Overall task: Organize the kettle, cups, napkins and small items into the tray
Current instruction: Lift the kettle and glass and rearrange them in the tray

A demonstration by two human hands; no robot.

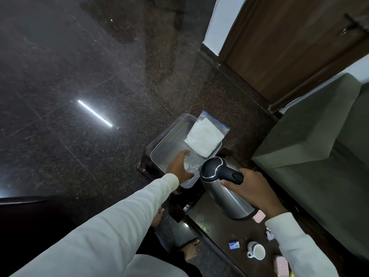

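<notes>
A grey perforated tray (169, 136) sits at the far end of a dark table. A clear bag of white napkins (205, 134) lies across its far right corner. My left hand (178, 167) grips a clear glass (191, 162) down inside the tray's near end. My right hand (253, 189) holds the black handle of a steel kettle (225, 194), which leans tilted just right of the tray. A white cup (257, 251), a small blue packet (234, 245), a crumpled white wrapper (270, 234) and pink packets (281, 265) lie on the table near me.
A grey-green sofa (319, 146) runs along the table's right side. A brown wooden door (289, 47) stands behind it. Polished dark stone floor (79, 86) spreads to the left. My bare feet (191, 250) are on the floor beside the table.
</notes>
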